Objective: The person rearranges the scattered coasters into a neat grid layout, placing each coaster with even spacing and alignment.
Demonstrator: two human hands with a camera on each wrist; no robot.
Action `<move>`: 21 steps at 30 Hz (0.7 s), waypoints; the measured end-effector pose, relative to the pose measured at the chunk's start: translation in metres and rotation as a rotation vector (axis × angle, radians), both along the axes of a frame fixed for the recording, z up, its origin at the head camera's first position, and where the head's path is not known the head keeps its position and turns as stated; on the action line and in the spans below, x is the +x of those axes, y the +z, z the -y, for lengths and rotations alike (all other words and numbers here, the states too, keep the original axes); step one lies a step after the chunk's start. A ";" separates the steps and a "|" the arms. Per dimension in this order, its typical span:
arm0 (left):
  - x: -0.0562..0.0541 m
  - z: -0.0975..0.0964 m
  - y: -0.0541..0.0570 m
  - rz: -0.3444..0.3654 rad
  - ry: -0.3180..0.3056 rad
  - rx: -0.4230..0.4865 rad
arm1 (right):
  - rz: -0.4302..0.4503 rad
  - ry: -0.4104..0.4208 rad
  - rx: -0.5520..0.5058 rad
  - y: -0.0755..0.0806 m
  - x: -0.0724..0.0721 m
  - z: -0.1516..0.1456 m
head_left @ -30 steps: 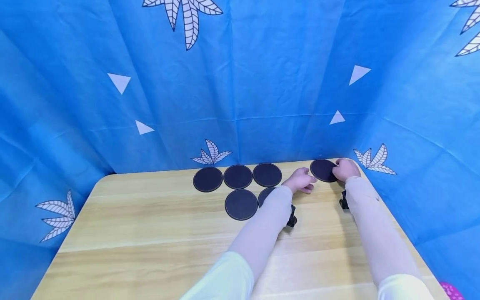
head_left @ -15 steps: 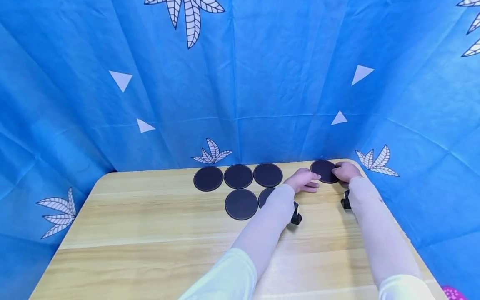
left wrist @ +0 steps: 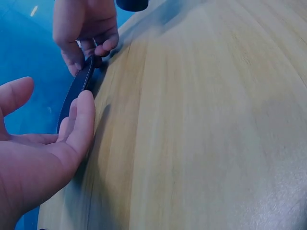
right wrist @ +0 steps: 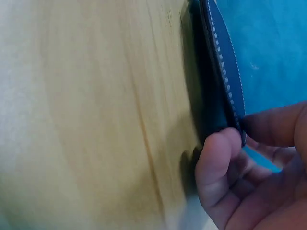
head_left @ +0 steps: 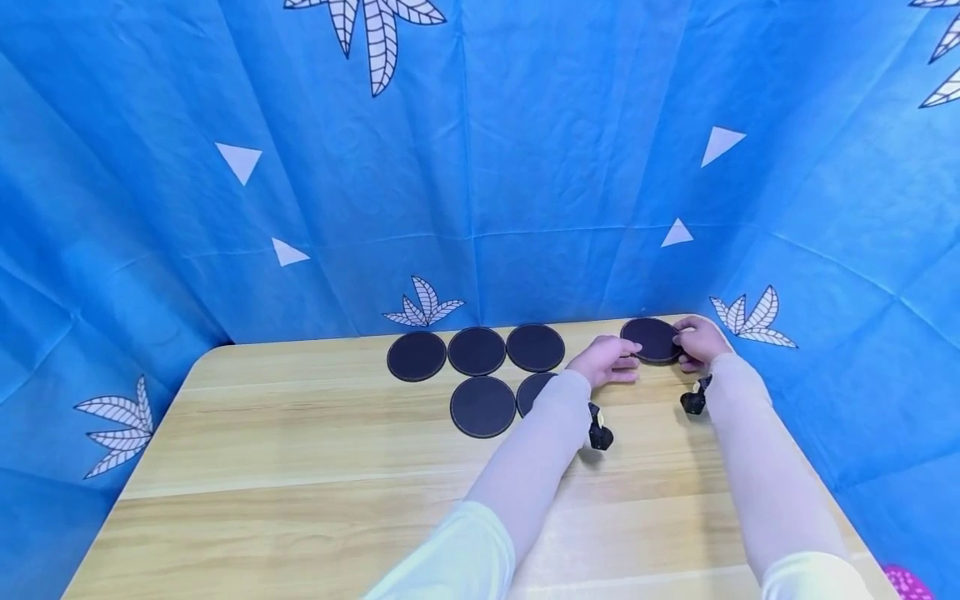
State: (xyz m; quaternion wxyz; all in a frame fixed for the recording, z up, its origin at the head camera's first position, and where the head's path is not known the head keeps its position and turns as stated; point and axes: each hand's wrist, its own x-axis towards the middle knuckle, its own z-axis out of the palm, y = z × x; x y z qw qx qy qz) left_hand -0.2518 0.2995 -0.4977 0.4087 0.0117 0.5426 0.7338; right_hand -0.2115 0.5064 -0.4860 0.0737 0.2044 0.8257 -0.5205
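A round black coaster (head_left: 649, 340) with a stitched rim is at the table's back right corner. My right hand (head_left: 702, 342) pinches its right edge between thumb and fingers; in the right wrist view, the coaster (right wrist: 221, 62) is lifted off the wood with a shadow beneath. My left hand (head_left: 606, 362) is at the coaster's left side. In the left wrist view, the fingers of this left hand (left wrist: 45, 158) are extended against the coaster's near edge, the thumb raised apart from it. Whether the left fingers bear any weight cannot be told.
Matching coasters lie flat on the wooden table (head_left: 300, 450): a back row of three, its middle coaster (head_left: 476, 352) among them, and a front coaster (head_left: 483, 407) beside another coaster (head_left: 534, 389) partly covered by my left forearm. A blue patterned curtain (head_left: 465, 167) stands behind.
My right hand has lifted the coaster's right edge slightly off the table. My left hand has moved right a little, up to the coaster's left edge.
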 end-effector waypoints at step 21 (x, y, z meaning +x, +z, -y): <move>0.009 0.010 0.012 -0.255 0.062 -0.154 | -0.098 0.029 -0.440 0.007 0.035 -0.004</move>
